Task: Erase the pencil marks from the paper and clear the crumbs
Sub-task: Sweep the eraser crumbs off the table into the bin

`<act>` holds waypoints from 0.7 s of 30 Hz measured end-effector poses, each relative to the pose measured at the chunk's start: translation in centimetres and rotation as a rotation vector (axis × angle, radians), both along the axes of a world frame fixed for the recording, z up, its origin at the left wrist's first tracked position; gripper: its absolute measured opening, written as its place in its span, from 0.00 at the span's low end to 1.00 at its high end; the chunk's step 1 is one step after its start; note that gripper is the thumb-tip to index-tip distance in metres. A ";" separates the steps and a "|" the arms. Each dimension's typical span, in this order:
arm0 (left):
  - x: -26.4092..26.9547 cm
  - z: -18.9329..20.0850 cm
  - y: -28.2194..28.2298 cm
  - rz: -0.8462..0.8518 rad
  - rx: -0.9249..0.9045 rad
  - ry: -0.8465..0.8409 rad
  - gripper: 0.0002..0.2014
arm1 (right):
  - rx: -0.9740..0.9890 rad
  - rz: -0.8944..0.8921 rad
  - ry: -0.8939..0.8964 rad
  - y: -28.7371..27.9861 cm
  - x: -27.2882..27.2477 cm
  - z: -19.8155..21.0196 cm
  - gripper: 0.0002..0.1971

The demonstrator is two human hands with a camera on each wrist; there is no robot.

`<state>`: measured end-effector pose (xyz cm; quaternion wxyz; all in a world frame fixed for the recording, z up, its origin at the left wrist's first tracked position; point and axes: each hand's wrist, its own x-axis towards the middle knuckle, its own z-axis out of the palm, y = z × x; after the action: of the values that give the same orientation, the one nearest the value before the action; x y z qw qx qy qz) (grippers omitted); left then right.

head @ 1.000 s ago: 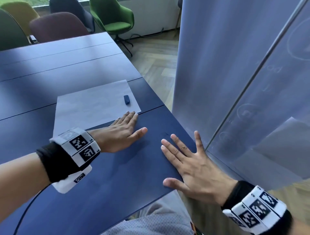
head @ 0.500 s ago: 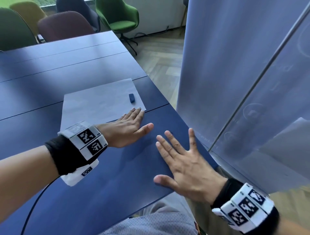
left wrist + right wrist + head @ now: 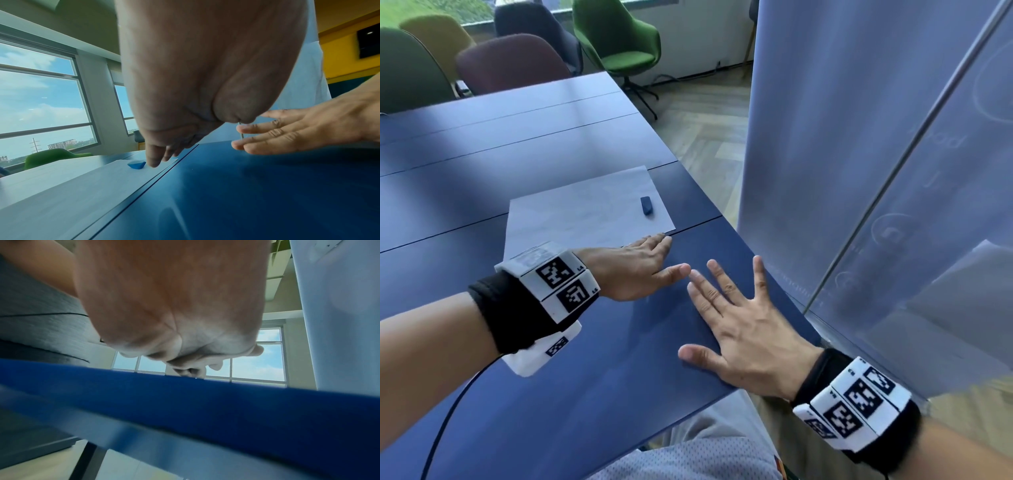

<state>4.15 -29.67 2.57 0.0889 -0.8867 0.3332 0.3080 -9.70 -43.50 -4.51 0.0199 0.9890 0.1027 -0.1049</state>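
A white sheet of paper (image 3: 582, 214) lies on the dark blue table (image 3: 551, 137), with faint pencil marks on it. A small blue eraser (image 3: 646, 205) sits on the sheet near its right edge; in the left wrist view the eraser (image 3: 136, 164) lies just beyond my fingertips. My left hand (image 3: 640, 267) lies flat with straight fingers touching the paper's near right corner. My right hand (image 3: 736, 318) lies flat and spread on the table near its right edge, holding nothing. No crumbs are visible.
A tall bluish-white panel (image 3: 859, 137) stands close along the table's right edge. Several chairs, among them a green chair (image 3: 619, 37) and a maroon chair (image 3: 510, 65), stand past the table's far end. A black cable (image 3: 448, 421) runs from my left wrist.
Both hands have drifted slightly toward each other; the right fingertips now lie close to the left thumb. The paper and the eraser have not moved on the table.
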 end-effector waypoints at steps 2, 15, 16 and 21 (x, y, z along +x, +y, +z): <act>0.1 0.0 -0.3 -0.027 0.058 -0.019 0.45 | 0.003 -0.012 0.023 -0.1 -0.2 -0.2 0.48; 1.8 -1.8 -2.9 -0.164 0.084 -0.009 0.66 | 0.717 -1.101 -0.247 -19.2 -0.9 -8.2 0.29; 2.0 -1.9 -3.2 -0.170 0.079 -0.005 0.66 | 0.685 -1.173 -0.057 -20.2 -1.2 -11.5 0.27; 2.4 -2.8 -3.3 -0.211 0.097 -0.019 0.67 | 0.682 -1.371 0.440 -20.1 -4.0 -25.0 0.29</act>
<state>6.53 -33.00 -0.28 0.1669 -0.8442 0.4084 0.3045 -13.71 -63.63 -29.49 -0.3735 0.7401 -0.5005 -0.2495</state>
